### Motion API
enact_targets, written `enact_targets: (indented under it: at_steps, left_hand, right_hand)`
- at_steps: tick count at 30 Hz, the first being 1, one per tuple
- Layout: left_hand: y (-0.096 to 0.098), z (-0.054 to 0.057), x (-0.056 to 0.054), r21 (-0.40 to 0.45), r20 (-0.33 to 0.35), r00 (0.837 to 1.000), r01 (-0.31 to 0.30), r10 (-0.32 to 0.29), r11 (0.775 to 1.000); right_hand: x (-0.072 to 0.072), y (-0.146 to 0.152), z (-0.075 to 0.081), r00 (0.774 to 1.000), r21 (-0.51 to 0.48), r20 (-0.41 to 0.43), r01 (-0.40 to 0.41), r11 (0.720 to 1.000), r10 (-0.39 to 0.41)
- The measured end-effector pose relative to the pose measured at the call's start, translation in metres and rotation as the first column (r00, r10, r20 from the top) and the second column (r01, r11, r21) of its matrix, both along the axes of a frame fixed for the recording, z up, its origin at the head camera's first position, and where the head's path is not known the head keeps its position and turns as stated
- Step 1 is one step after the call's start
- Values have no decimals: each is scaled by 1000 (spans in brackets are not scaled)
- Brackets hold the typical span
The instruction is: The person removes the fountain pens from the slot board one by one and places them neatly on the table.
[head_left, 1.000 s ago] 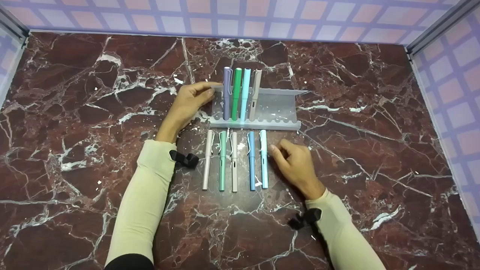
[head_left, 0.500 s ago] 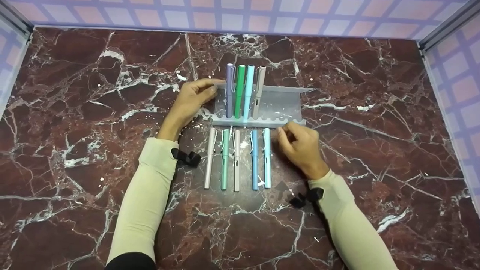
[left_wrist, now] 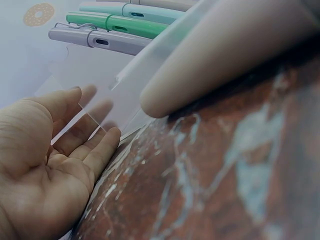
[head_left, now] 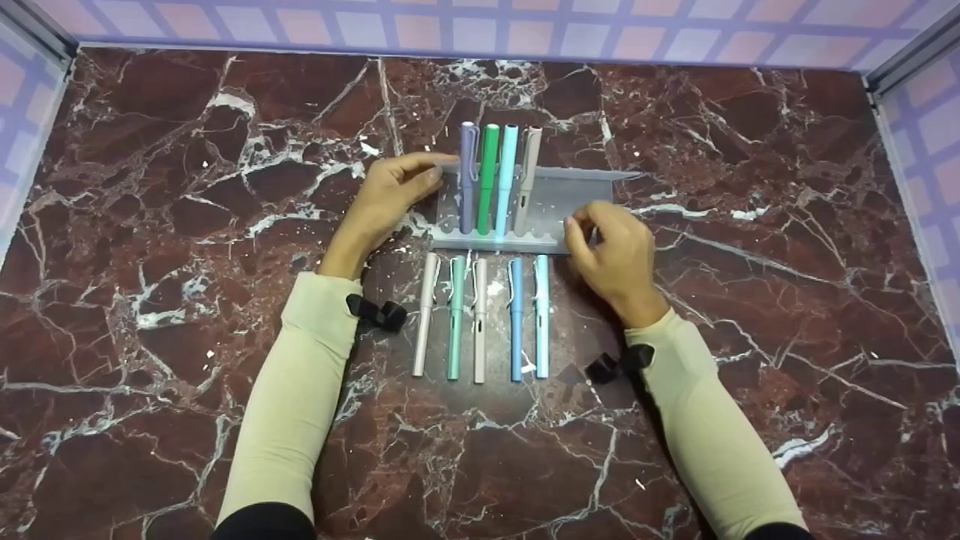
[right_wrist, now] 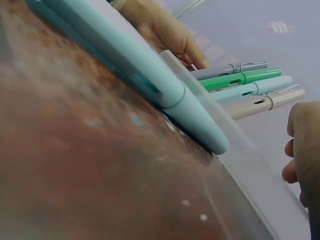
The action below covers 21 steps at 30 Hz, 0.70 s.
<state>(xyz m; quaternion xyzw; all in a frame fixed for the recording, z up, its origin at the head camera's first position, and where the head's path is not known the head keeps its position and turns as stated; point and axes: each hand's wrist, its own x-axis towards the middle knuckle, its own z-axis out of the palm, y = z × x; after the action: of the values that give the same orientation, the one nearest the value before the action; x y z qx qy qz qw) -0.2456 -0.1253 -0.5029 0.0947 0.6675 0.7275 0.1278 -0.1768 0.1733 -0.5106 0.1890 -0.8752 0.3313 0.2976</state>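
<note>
A clear pen holder [head_left: 570, 180] with a scalloped front strip bears purple [head_left: 468, 180], green [head_left: 487, 180], light blue [head_left: 505, 180] and taupe [head_left: 528, 180] pens side by side. My left hand [head_left: 386, 199] pinches its left edge; in the left wrist view the left hand [left_wrist: 55, 150] has its thumb before the clear panel and fingertips behind. Over the holder's right front end is my right hand [head_left: 615, 251], fingers curled. No object shows in the right hand [right_wrist: 307, 150] in the right wrist view. Its contact with the holder is unclear.
Before the holder lie a pale pen [head_left: 425, 315], a sea-green pen [head_left: 455, 319], a greyish pen [head_left: 480, 322], a blue pen [head_left: 516, 319] and a light blue pen [head_left: 541, 315]. A wider gap splits the row. Checkered walls [head_left: 495, 30] border the marbled table [head_left: 225, 210].
My right hand has moved away from beside the light blue pen, forward to the holder's right end. My left hand keeps its place on the holder. The whole head view has shifted slightly.
</note>
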Motion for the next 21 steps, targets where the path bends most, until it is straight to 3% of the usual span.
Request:
enact_targets:
  at_steps: [9,14,21]
  left_hand:
    - [3,0,0,-4,10,1000,-4,4,1000]
    - [5,2,0,-34,42,999,-7,8,999]
    - [0,3,0,-39,63,998,-17,19,999]
  right_hand:
    - [-19,-6,12,986,18,117,-119,993,116]
    - [-25,-15,15,958,-17,210,-197,980,196]
    - [-26,-23,11,917,-49,331,-217,975,220]
